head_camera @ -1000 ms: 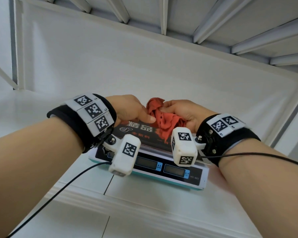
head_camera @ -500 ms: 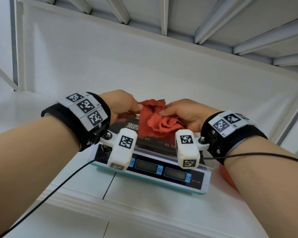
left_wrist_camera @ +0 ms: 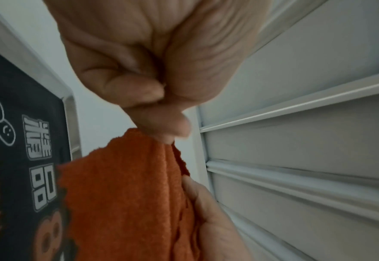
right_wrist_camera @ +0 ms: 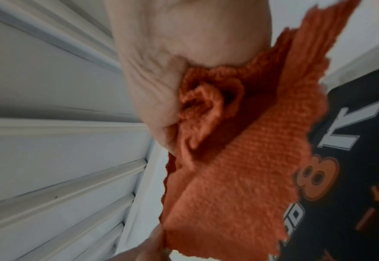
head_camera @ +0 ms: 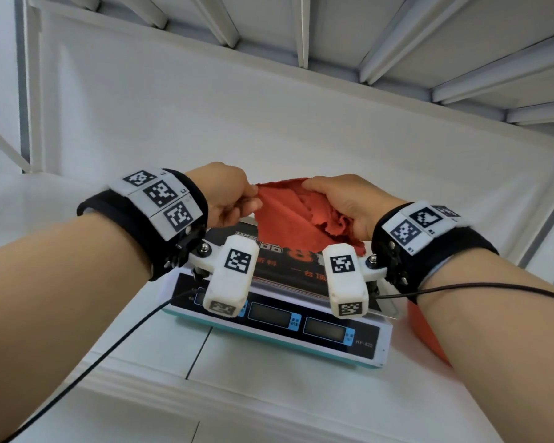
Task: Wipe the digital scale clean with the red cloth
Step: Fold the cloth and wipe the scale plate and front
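Observation:
The red cloth (head_camera: 293,219) hangs stretched between both hands above the digital scale (head_camera: 282,321), whose dark printed platform (head_camera: 288,260) lies under it. My left hand (head_camera: 234,199) pinches the cloth's left corner (left_wrist_camera: 161,146) between thumb and fingers. My right hand (head_camera: 343,203) grips the bunched right part of the cloth (right_wrist_camera: 206,106). The cloth's lower edge (right_wrist_camera: 228,194) droops toward the platform (right_wrist_camera: 351,159). The scale's front panel with three displays faces me.
The scale stands on a white shelf (head_camera: 141,362) with a white back wall and slatted white frame (head_camera: 301,27) overhead. An orange-red object (head_camera: 426,334) sits right of the scale, partly behind my right forearm. Thin black cables (head_camera: 109,346) trail from both wrists.
The crumpled cloth has been pulled open. My left hand took hold of its left corner and both hands moved apart and slightly up, spreading it over the platform.

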`<state>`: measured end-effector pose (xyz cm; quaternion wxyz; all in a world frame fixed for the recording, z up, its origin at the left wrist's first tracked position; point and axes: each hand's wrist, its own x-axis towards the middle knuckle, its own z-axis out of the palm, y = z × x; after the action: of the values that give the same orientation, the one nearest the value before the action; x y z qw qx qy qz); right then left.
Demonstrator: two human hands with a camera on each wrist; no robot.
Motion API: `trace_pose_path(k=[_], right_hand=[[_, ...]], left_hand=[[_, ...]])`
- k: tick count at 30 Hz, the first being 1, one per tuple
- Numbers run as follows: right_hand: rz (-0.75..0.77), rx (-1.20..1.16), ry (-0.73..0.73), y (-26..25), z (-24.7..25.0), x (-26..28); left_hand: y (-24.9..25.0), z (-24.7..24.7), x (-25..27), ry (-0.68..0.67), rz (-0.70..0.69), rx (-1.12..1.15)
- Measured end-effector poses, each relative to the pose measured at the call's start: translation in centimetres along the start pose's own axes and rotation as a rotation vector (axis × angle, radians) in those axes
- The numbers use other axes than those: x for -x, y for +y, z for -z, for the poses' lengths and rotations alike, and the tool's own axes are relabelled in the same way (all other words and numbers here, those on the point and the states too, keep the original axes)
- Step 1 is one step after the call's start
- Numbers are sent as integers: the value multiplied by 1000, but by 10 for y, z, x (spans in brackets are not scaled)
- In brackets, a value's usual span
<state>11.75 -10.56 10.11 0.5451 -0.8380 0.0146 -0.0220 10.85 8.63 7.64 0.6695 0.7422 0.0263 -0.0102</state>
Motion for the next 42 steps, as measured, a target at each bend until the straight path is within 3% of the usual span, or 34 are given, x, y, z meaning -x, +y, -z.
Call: trace_pose_path(k=[7, 12, 16, 21, 25, 29, 33, 38, 42], right_hand=[[-2, -72, -190, -1, -2, -1], [64, 7, -274, -6, -14, 2], [118, 18, -294, -7, -19, -1], [124, 1, -430, -10, -24, 0], [92, 48, -490, -6, -25, -3], [75, 127, -366, -10, -25, -2], [8, 258, -234, -6, -25, -5], [-130, 321, -250, -2, -32, -6], [-19, 313, -220, -7, -40, -6]], left_hand=[[0, -1, 5, -156, 6, 183], [2, -2, 9, -389, -24, 297], [2, -1, 12, -469, -101, 217], [-2, 1, 8, -379, -145, 241], [-3, 7, 3, -404, -154, 295], [-8, 16, -4, -325, -105, 298], [-17, 34, -14, -180, -15, 78], [-27, 44, -17, -114, 40, -100], [-27, 40, -9, -150, 117, -17]])
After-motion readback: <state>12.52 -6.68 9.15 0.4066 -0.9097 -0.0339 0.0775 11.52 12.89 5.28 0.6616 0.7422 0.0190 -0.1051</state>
